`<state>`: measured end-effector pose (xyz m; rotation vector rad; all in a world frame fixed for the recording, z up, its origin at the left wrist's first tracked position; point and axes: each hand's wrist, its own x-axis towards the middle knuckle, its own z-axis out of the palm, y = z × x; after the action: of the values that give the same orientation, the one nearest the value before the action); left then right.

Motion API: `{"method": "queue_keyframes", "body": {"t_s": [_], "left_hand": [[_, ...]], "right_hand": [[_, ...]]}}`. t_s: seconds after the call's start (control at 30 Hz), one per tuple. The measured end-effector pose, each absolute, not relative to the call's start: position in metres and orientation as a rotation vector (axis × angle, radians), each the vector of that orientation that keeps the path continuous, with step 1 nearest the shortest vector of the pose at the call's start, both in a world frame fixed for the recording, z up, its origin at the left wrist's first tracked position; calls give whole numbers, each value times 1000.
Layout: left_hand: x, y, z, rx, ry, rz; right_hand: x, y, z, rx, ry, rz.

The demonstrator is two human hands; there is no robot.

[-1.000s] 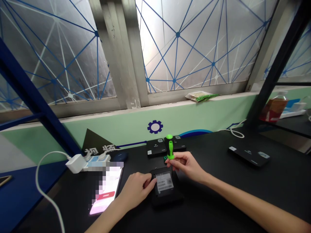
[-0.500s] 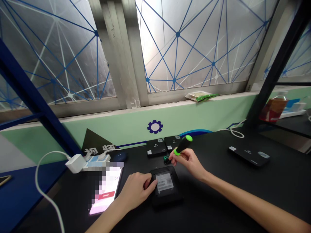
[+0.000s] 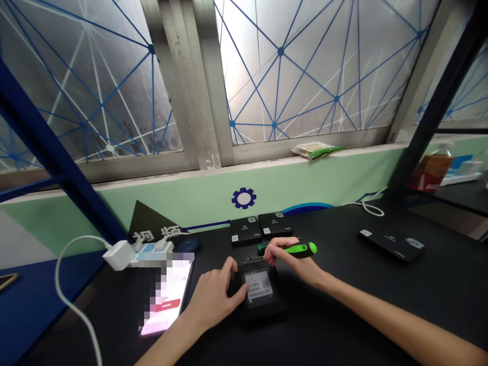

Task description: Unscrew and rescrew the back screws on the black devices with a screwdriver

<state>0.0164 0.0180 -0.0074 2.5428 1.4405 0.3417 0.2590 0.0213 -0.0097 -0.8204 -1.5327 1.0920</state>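
A flat black box point(image 3: 280, 300) with a printed label point(image 3: 258, 285) lies on the black table. My left hand point(image 3: 215, 290) holds it at its left side, the thumb on top beside the label and the index finger stretched towards the far left corner. My right hand point(image 3: 292, 262) is closed on a green and black screwdriver point(image 3: 301, 249). The screwdriver lies nearly level, its thin shaft pointing left over the box's far edge. Just behind the right hand's fingers is a small teal and black object point(image 3: 261, 248), mostly hidden.
Two similar black boxes point(image 3: 246, 231) lie side by side near the wall. Another black box point(image 3: 392, 245) is to the right. On the left are a lit phone point(image 3: 170, 300), a dark mouse point(image 3: 189, 245), a power strip point(image 3: 152, 252) and a white charger point(image 3: 119, 255) with its cable.
The screwdriver has swung from upright to nearly level, its handle now to the right and its shaft to the left. My left index finger has straightened away from the thumb.
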Motion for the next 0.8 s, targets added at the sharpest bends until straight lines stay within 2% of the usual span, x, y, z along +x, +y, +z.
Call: {"method": "queue_keyframes", "body": {"t_s": [0.6, 0.8], "left_hand": [[13, 23, -12, 2641, 1317, 269], [17, 18, -4, 2487, 1581, 308]], "right_hand": [[257, 16, -7, -802, -1544, 1092], [260, 18, -2, -832, -1519, 1028]]}}
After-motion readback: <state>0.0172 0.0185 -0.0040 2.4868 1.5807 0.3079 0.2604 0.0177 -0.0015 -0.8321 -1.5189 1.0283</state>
